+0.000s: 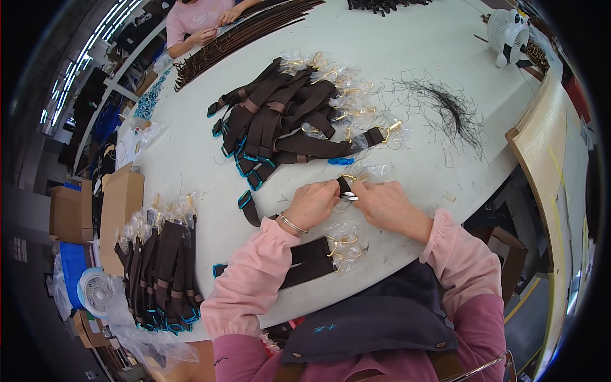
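At the middle of the table my left hand (314, 204) pinches the end of a dark brown webbing strap (344, 185). A gold clasp (347, 177) in clear plastic sits at that end. The strap's other end, with a blue-edged buckle (245, 199), lies left of my wrist. My right hand (388, 205) is closed around small silver thread snips (349, 197); the blades show against the strap end, the handles are hidden in my fingers. Below my hands lie more dark brown straps (310, 262) with gold clasps, partly under my left sleeve.
A large pile of straps (273, 114) lies ahead, another bundle (162, 261) at the left edge. Loose black threads (449, 108) are heaped at right. A white fan (507, 35) stands far right. Across the table, a person in pink (197, 25) handles brown strips (248, 41).
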A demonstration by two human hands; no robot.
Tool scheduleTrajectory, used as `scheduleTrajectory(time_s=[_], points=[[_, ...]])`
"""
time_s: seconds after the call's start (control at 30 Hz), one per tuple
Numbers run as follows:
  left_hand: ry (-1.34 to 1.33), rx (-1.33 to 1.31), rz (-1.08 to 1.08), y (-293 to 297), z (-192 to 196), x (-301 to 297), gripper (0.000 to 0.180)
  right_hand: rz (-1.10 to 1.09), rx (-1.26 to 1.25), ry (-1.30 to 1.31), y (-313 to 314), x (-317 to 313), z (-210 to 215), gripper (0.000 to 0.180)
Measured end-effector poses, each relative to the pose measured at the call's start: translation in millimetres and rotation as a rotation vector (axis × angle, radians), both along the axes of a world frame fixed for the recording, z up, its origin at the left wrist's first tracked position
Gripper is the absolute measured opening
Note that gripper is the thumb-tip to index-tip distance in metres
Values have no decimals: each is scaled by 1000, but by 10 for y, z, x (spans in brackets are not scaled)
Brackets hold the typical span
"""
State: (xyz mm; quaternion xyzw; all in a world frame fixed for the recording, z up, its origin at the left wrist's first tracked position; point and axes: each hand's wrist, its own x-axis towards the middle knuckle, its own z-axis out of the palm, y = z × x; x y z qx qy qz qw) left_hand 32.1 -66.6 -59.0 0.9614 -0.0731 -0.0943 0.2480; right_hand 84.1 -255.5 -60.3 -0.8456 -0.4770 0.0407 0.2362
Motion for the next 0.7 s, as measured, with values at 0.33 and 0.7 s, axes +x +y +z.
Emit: scheduleTrajectory(time_s=[0.33, 0.7], points=[[-4, -115, -19, 19, -44, 55, 10, 16, -31, -36, 38, -18, -56, 17], [351, -973, 242, -90, 387, 340, 15, 81, -6, 275, -266, 5, 215, 28]])
